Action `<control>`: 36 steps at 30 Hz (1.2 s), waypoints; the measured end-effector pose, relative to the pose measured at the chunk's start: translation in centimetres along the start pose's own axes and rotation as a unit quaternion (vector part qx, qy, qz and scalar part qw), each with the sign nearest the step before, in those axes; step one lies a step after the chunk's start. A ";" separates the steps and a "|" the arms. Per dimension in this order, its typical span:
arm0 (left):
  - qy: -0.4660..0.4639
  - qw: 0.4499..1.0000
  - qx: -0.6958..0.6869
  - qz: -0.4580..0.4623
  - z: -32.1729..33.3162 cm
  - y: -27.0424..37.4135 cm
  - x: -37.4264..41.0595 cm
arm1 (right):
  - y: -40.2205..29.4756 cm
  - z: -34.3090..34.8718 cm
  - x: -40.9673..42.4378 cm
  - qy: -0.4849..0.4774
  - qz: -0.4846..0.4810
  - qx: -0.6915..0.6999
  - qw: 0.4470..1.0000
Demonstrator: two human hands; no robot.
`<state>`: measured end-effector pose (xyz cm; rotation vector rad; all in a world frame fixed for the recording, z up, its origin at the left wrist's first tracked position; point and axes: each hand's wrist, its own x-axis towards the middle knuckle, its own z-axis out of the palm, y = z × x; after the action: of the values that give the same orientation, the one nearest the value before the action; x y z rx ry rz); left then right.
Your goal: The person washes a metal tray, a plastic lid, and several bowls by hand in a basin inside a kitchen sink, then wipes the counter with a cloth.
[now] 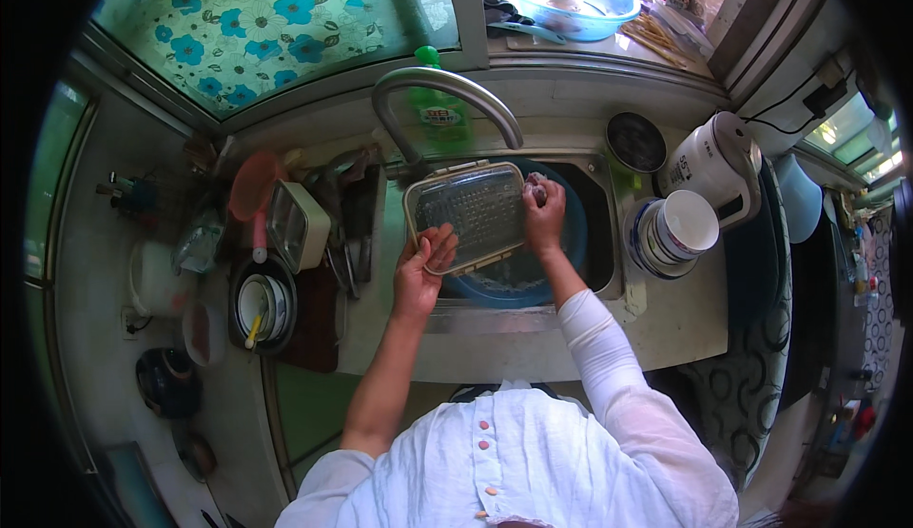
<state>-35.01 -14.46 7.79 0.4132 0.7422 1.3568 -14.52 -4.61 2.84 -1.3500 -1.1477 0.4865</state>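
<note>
My left hand point(421, 267) grips the near left corner of a clear rectangular food-container lid point(471, 207) with a cream rim and side clips. Wet spots or bumps cover its middle. A crumpled, pale scrubbing cloth or sponge point(533, 187) is bunched in my right hand point(546, 217), against the lid's right edge. Below the lid, a blue plastic basin point(576, 232) with water in it sits in the steel sink point(606, 271). The lid hides much of the basin. A curved metal faucet point(456, 75) arches over from behind; no stream of water shows under it.
Stacked bowls and plates point(660, 239) stand right of the sink, near an electric kettle point(706, 160) and a dark round pan or bowl point(636, 143). Behind the faucet is a green detergent bottle point(442, 118). On the left are a cream-rimmed container point(310, 232), a pink strainer point(253, 185) and nested bowls point(260, 307).
</note>
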 end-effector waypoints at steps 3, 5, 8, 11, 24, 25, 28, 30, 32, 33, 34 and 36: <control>0.024 0.999 -0.012 0.019 0.3 -0.2 0.5 | -2.2 1.0 -3.2 -0.004 -0.102 -0.032 0.994; 0.039 0.999 -0.002 0.025 1.0 -0.8 1.1 | -4.3 2.3 -5.8 -0.050 -0.127 -0.031 0.990; 0.029 0.998 -0.042 0.047 -3.0 -2.9 2.2 | -8.6 3.8 -9.6 -0.121 -0.203 -0.011 0.972; 0.025 0.989 -0.145 0.006 -2.5 -2.5 2.4 | -8.2 2.2 -9.1 -0.164 -0.262 -0.023 0.951; 0.059 0.982 -0.177 -0.007 -2.2 -3.5 1.7 | -5.8 0.9 -10.0 -0.182 -0.289 -0.035 0.939; 0.076 0.982 -0.173 -0.009 -2.2 -3.3 1.6 | -5.6 0.9 -9.4 -0.171 -0.276 -0.037 0.945; 0.108 0.982 -0.151 -0.017 -2.4 -2.9 1.0 | -2.8 0.9 -5.4 -0.140 -0.235 -0.024 0.962; 0.101 0.987 -0.125 -0.028 -3.1 -3.0 0.6 | 0.7 1.3 -3.2 -0.137 -0.132 -0.049 0.980; 0.083 0.996 -0.026 -0.029 -3.5 -3.3 0.1 | 4.2 0.8 -2.8 -0.167 -0.057 -0.076 0.981; 0.073 0.997 0.023 -0.029 -3.7 -3.3 0.1 | 6.1 0.4 -2.7 -0.197 -0.035 -0.091 0.976; 0.090 0.993 0.076 -0.028 -3.6 -3.3 0.1 | 6.9 0.0 -2.6 -0.230 -0.013 -0.103 0.968; 0.123 0.975 0.182 -0.026 -2.9 -3.8 0.1 | 8.2 -0.7 -3.0 -0.256 -0.042 -0.252 0.932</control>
<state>-34.26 -15.50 3.14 0.5142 1.2088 1.2355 -12.55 -5.58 -5.59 -1.6529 -1.8465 0.5181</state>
